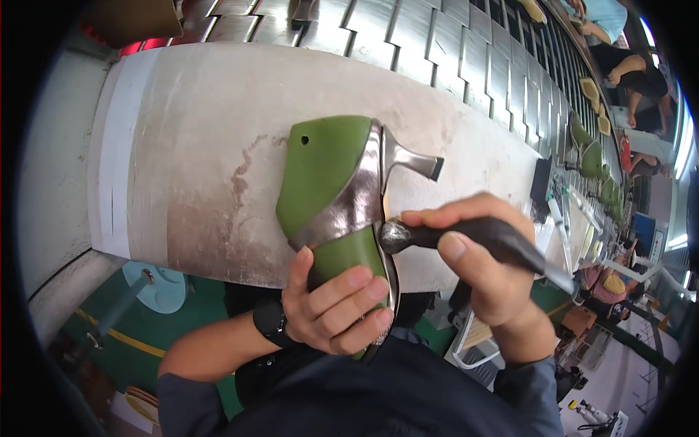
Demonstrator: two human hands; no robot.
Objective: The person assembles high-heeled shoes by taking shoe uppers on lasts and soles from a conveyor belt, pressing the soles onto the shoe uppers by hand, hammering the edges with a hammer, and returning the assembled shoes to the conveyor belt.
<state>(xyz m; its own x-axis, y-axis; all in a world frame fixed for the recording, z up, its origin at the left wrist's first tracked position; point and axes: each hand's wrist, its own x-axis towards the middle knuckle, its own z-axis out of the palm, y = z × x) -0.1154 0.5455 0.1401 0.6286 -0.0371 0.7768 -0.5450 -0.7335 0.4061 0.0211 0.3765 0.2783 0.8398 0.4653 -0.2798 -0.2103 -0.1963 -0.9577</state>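
A high-heeled shoe [353, 200] with shiny dark bronze straps is fitted on a green shoe last [320, 164]. It lies on its side at the bench's near edge, its metallic heel [410, 159] pointing right and its toe toward me. My left hand [336, 302] is closed around the forepart, fingers over the green last and the sole edge. My right hand [491, 255] is closed on a dark hammer [480, 237]. The hammer's rounded, worn metal face meets the sole edge just below the heel; its thin flat end points right.
The worn, pale bench top [211, 138] carries brown stains. Beyond it runs a metal slat conveyor [408, 40], with green lasts [593, 160] farther along at right. A light-blue round stool seat [156, 288] stands at lower left. Other people work at far right.
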